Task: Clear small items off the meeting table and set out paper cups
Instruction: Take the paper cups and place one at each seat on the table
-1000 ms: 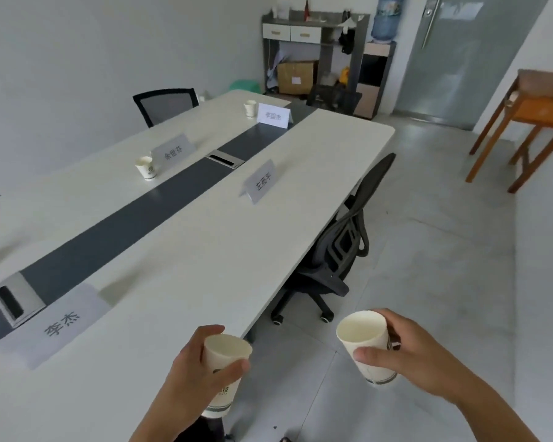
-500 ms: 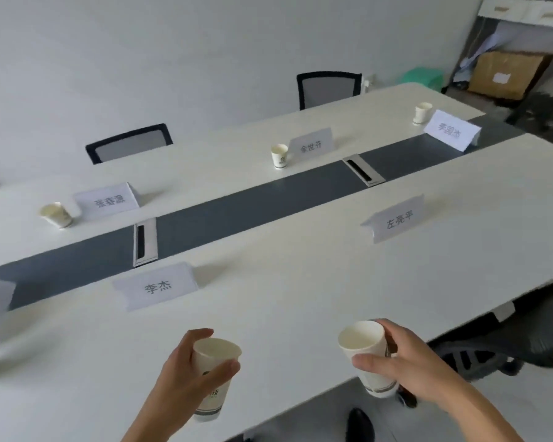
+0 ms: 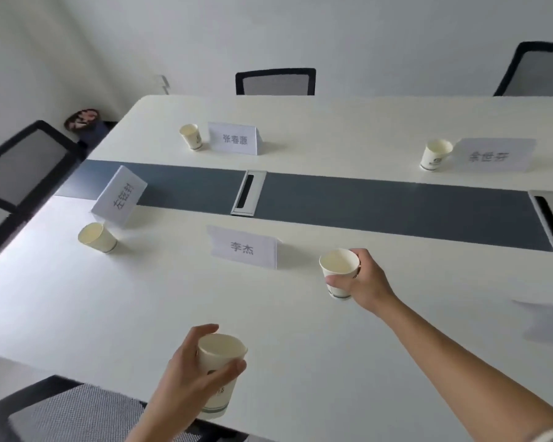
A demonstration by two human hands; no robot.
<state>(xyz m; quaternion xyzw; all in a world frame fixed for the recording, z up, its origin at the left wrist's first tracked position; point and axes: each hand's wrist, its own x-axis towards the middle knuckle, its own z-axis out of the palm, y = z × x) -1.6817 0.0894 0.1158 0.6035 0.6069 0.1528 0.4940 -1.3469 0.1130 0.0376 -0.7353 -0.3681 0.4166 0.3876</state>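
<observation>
At nine o'clock, past the short end of the white desk (image 3: 160,301), a black mesh chair (image 3: 23,167) stands close to the edge. Just inside that end an end cup (image 3: 97,237) sits on the desk, with a slanted name card (image 3: 120,199) right behind it, at the edge of the dark centre strip (image 3: 380,199). Toward eleven o'clock, beyond the strip, a far-left cup (image 3: 191,136) stands just beside a far-left name card (image 3: 237,138).

Down at six o'clock the left hand (image 3: 182,390) grips a near cup (image 3: 219,371) upright over the desk's near edge; its fingers (image 3: 205,331) curl round the far side while the thumb presses the near side. A middle name card (image 3: 243,247) stands near the centre of the view, and behind it a cable hatch (image 3: 249,193) is set into the strip.

At about four o'clock from that card the right hand (image 3: 363,279) holds the right-hand cup (image 3: 339,269) upright, fingers (image 3: 359,255) wrapped round the back and thumb across the front (whether its base touches the desk I cannot tell). This cup is just beside the middle name card, on its right.

Toward two o'clock a far-right cup (image 3: 434,154) stands touching or nearly touching a blurred far-right name card (image 3: 492,154).
</observation>
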